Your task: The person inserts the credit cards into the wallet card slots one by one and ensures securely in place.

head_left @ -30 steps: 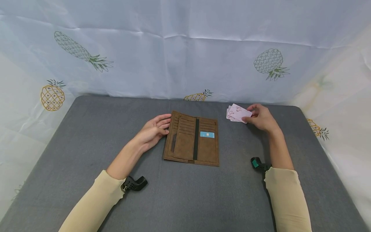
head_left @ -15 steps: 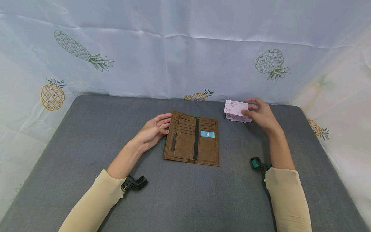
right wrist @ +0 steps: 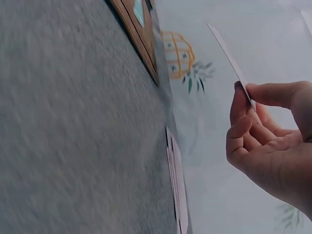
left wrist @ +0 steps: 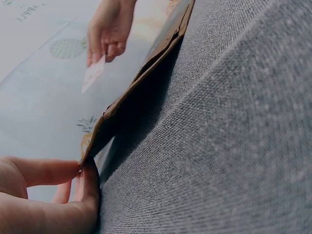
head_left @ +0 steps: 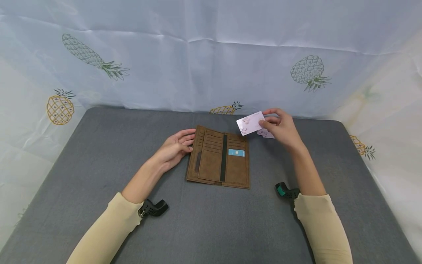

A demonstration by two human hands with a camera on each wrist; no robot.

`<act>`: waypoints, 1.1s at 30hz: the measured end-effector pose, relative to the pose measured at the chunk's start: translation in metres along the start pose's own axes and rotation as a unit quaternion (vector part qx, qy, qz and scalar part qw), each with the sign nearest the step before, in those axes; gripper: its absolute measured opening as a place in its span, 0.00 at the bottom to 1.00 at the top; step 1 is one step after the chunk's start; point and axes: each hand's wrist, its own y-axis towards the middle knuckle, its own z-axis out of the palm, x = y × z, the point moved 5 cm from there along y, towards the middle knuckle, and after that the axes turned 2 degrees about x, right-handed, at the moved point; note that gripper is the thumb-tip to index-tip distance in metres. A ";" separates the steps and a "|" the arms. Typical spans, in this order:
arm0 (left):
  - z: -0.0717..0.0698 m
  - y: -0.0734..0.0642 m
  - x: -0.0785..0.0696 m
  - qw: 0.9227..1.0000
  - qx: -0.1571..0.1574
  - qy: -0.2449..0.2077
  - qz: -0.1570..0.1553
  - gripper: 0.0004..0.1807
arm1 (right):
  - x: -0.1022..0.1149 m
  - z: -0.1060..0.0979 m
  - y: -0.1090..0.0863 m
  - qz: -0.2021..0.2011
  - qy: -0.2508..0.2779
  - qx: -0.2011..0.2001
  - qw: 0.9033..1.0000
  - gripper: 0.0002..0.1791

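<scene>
An unfolded brown wallet [head_left: 209, 167] lies in the middle of the table, with a blue card [head_left: 236, 152] in one slot of its right panel. At its left edge my left hand [head_left: 173, 150] pinches the cover between thumb and fingers; in the left wrist view that edge [left wrist: 109, 111] is raised off the cloth. My right hand [head_left: 283, 130] pinches a pale pink patterned card [head_left: 248, 124] by its right end, held in the air by the wallet's upper right corner. Beneath that hand lies a small stack of similar pink cards [head_left: 266, 134], partly hidden; its edges show in the right wrist view.
The table has a dark grey cloth [head_left: 211, 227]. A white-blue curtain [head_left: 211, 73] printed with pineapples hangs right behind its far edge and along both sides. Each wrist carries a black camera mount [head_left: 155, 208].
My right hand has lifted one pink card off the stack and carried it left towards the wallet. The left hand and the wallet have stayed where they were.
</scene>
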 end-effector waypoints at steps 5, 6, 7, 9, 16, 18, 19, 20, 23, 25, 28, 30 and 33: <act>0.000 0.000 0.001 1.000 -0.003 0.006 0.001 0.43 | 0.007 0.015 0.000 -0.013 -0.001 0.010 1.000 0.22; 0.000 0.000 0.001 1.000 -0.003 0.009 0.002 0.43 | 0.007 0.018 0.001 -0.012 -0.003 0.013 1.000 0.21; 0.000 0.000 0.001 1.000 -0.003 0.012 0.003 0.43 | 0.007 0.021 0.001 -0.011 -0.005 0.016 1.000 0.21; 0.000 0.000 0.001 1.000 -0.003 0.019 0.007 0.43 | 0.008 0.027 0.001 -0.005 -0.002 0.022 1.000 0.20; 0.001 -0.003 0.000 0.999 -0.001 0.029 0.014 0.43 | 0.007 0.041 0.001 -0.009 0.007 0.029 1.000 0.19; 0.001 -0.003 0.000 0.999 -0.003 0.030 0.013 0.43 | 0.007 0.045 0.002 -0.014 0.005 0.031 0.999 0.19; 0.001 -0.003 0.000 0.999 -0.004 0.030 0.013 0.43 | 0.007 0.046 0.002 -0.015 0.003 0.031 0.999 0.18; 0.002 -0.003 0.000 0.999 -0.004 0.031 0.013 0.43 | 0.007 0.048 0.002 -0.016 0.000 0.033 0.999 0.18; 0.002 -0.004 0.000 0.999 -0.006 0.036 0.012 0.43 | 0.008 0.053 0.002 -0.015 -0.005 0.039 0.999 0.18; 0.003 -0.004 0.000 0.999 -0.007 0.041 0.012 0.43 | 0.009 0.056 0.001 -0.015 -0.004 0.040 0.999 0.17; 0.003 -0.004 0.001 0.999 -0.009 0.052 0.012 0.42 | 0.010 0.060 0.001 -0.022 0.000 0.044 0.999 0.17; 0.003 -0.003 0.001 0.998 -0.010 0.058 0.012 0.42 | 0.011 0.063 0.001 -0.027 -0.001 0.046 0.999 0.16; 0.004 -0.004 0.002 0.998 -0.010 0.063 0.014 0.43 | 0.011 0.067 0.000 -0.030 -0.004 0.052 0.998 0.16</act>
